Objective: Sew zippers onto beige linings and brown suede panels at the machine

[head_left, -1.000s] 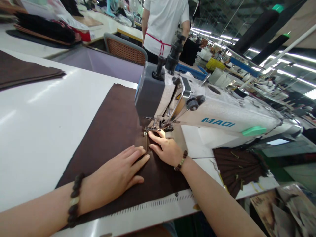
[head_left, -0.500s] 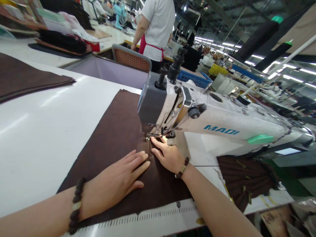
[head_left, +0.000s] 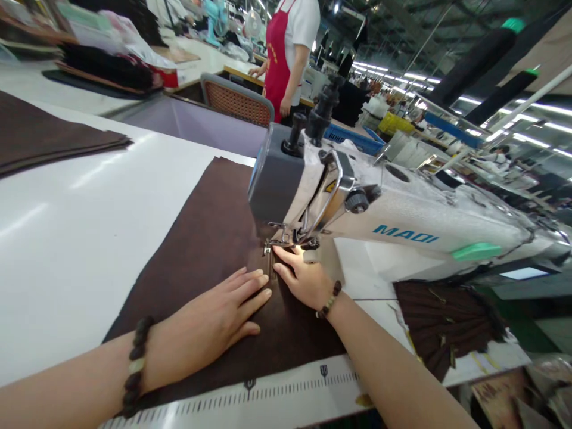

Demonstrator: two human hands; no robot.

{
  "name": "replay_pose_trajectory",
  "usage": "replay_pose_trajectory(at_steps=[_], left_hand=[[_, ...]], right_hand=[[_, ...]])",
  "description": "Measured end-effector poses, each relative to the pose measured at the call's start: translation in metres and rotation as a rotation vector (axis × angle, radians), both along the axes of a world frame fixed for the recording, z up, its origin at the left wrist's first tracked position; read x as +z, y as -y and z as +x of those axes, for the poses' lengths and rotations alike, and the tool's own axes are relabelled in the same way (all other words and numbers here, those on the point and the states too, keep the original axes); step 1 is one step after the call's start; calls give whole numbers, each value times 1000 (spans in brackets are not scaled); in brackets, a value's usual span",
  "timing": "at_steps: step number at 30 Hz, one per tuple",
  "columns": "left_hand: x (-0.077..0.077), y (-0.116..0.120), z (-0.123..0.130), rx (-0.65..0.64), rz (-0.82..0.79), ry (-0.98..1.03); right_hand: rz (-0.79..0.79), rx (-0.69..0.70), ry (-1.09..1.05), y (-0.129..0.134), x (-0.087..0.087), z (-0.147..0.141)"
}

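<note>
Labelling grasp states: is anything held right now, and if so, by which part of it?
Nothing looks gripped. Left hand lies flat on the brown fabric; right hand rests on it, fingertips near the presser foot.

So the left forearm (head_left: 67, 381) comes in from the lower left and the left hand (head_left: 201, 322) is palm down, pretty flat, fingers reaching out and the left thumb (head_left: 248, 329) sitting a bit apart. The right forearm (head_left: 393, 363) angles up from the lower right, with the right hand (head_left: 313, 285) palm down too, right index finger (head_left: 285, 255) stretched out and right thumb (head_left: 285, 274) below it, small gap between them. Both hands are bare, fingertips near each other but not touching.
</note>
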State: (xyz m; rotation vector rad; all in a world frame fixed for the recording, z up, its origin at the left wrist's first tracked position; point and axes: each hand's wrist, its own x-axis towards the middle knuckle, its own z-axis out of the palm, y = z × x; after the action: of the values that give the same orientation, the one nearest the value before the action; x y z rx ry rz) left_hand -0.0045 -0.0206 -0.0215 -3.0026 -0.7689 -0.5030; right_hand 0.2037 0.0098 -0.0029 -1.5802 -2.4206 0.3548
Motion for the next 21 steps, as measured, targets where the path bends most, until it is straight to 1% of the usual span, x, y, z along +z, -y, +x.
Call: replay_pose_trajectory(at_steps=[4, 10, 16, 19, 21], left_hand=[[0, -3, 0, -4, -7, 0], [-7, -4, -2, 12, -24, 26], [-6, -10, -2, 5, -54, 0], [-4, -15, -1, 0, -51, -2], [-4, -18, 0, 2, -58, 26]], right_hand=[[6, -8, 8, -2, 0, 0], [-17, -19, 21, -4, 1, -1], [-30, -26, 6, -9, -5, -1], [-72, -75, -3, -13, -7, -1], [-110, -115, -12, -17, -5, -2]])
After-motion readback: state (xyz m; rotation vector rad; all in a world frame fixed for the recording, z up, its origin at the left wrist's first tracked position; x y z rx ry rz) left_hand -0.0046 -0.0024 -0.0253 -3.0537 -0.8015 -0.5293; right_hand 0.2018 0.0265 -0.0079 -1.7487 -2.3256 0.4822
